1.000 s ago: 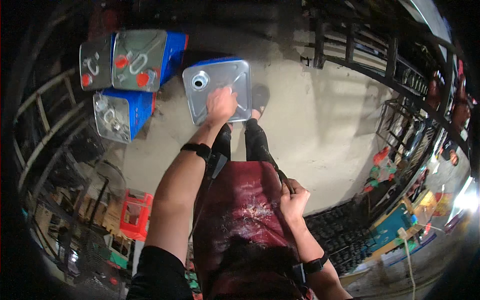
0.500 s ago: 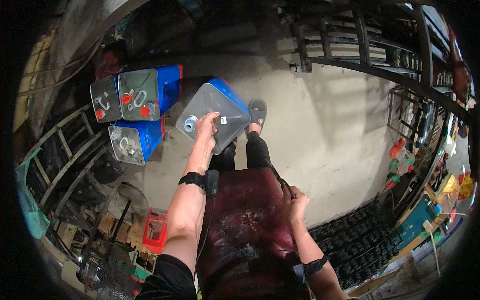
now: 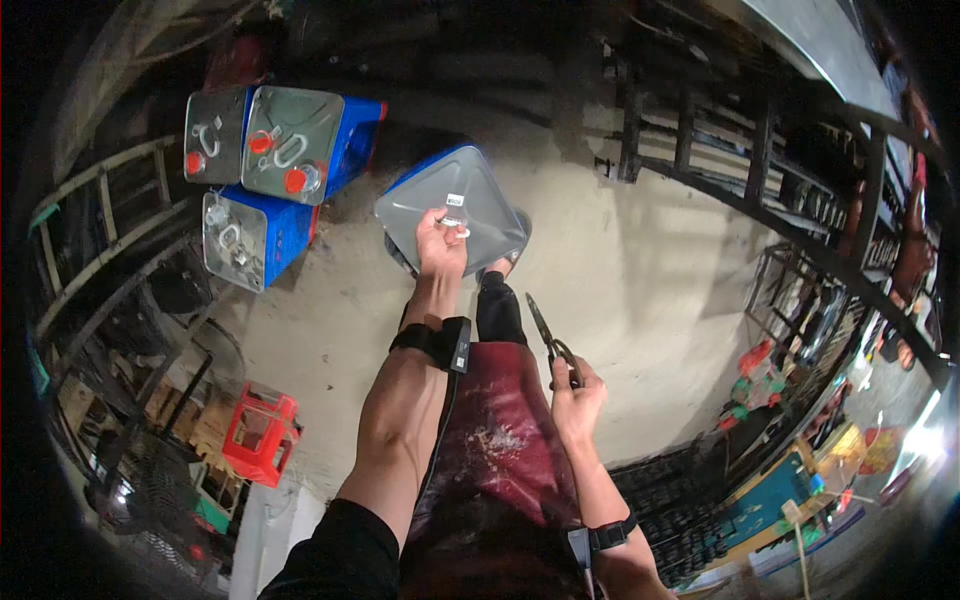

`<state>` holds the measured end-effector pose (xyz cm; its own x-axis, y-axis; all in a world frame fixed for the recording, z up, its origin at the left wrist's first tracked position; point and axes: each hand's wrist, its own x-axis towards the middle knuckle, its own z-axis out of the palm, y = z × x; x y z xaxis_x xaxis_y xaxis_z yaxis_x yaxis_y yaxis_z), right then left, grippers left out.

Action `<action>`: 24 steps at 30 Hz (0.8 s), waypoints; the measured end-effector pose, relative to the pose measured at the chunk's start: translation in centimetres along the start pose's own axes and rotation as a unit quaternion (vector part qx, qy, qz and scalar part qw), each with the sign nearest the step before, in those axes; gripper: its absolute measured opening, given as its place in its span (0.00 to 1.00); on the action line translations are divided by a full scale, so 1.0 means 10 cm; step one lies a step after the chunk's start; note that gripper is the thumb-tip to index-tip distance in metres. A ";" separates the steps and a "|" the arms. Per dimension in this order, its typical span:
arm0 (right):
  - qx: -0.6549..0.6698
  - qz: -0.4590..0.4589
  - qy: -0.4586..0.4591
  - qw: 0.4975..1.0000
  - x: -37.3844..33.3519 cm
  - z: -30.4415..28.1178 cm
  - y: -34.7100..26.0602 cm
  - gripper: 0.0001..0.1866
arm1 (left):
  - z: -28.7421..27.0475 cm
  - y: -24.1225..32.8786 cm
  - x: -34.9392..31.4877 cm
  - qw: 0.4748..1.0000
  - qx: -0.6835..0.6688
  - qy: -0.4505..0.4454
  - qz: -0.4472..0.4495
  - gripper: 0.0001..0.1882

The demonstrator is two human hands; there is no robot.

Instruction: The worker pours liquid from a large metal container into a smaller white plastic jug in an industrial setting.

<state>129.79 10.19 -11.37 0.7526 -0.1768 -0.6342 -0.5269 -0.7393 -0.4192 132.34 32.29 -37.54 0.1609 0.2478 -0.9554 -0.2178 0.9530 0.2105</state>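
Observation:
My left hand [image 3: 442, 248] is closed round the white handle on the grey top of a square blue metal can [image 3: 415, 203]. The can stands in front of my feet, and a small white label [image 3: 454, 200] shows on its top just beyond my fingers. Its spout is out of sight. In my right hand [image 3: 578, 402] is a pair of dark scissors [image 3: 543, 328], held by the finger loops beside my right leg. The blades point away from me.
Several similar blue cans [image 3: 294, 180] with red caps or clear spouts stand at the left. A red plastic stool [image 3: 262, 435] is nearer on that side. Metal racks [image 3: 690, 145] line both sides, and stacked black items [image 3: 660, 510] lie at lower right.
The can has turned, and my left hand has gone from above its top to gripping the handle. My right hand has brought the scissors out from against my leg. The view has shifted.

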 end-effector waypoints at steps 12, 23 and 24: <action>-0.198 -0.319 -0.039 0.926 0.61 0.49 -1.93 0.16 | -0.21 -0.01 0.03 0.997 -0.060 0.034 -0.046 0.04; -0.354 -0.341 -0.045 0.870 0.81 1.02 -2.27 0.11 | -0.22 0.29 -0.72 0.579 0.723 0.001 0.377 0.24; -0.335 -0.346 -0.049 0.875 0.81 1.07 -2.27 0.07 | -0.22 0.31 -0.76 0.557 0.772 -0.039 0.303 0.31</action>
<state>143.62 32.52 -13.97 0.7456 0.4964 -0.4446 0.4162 -0.8680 -0.2710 128.35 33.00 -30.07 0.5631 0.5545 -0.6127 0.8232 -0.3117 0.4745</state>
